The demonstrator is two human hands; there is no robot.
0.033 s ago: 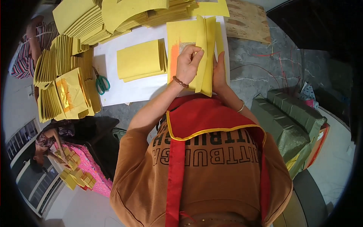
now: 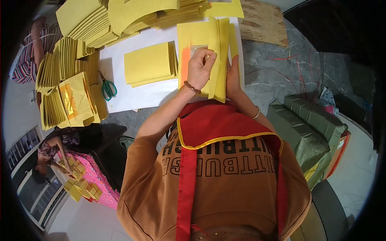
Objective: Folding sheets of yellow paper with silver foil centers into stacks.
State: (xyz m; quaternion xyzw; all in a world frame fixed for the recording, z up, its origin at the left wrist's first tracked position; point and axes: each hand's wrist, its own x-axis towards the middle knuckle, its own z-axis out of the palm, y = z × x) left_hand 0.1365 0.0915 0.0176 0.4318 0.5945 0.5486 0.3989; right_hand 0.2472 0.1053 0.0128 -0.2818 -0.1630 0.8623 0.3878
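Observation:
Upright folds of a yellow paper sheet (image 2: pixel 219 76) stand between my two hands at the table's right side. My left hand (image 2: pixel 200 68), with a beaded bracelet at the wrist, is closed, thumb and curled forefinger at the folds' left edge. My right hand (image 2: pixel 233 80) grips the folded sheet from the right; its thumb points up and the other fingers are hidden behind the paper. Under my left hand lies flat yellow paper (image 2: pixel 189 34) with an orange band and a silvery patch. Left of it rests a small stack of folded yellow paper (image 2: pixel 146 64).
Piles of folded yellow paper (image 2: pixel 86 24) line the far and left edges of the white tabletop (image 2: pixel 114 64). Green-handled scissors (image 2: pixel 107 89) lie at the left. Wrapped green bundles (image 2: pixel 299 124) stand at right. Another person (image 2: pixel 52 150) handles yellow pieces over a pink cloth, lower left.

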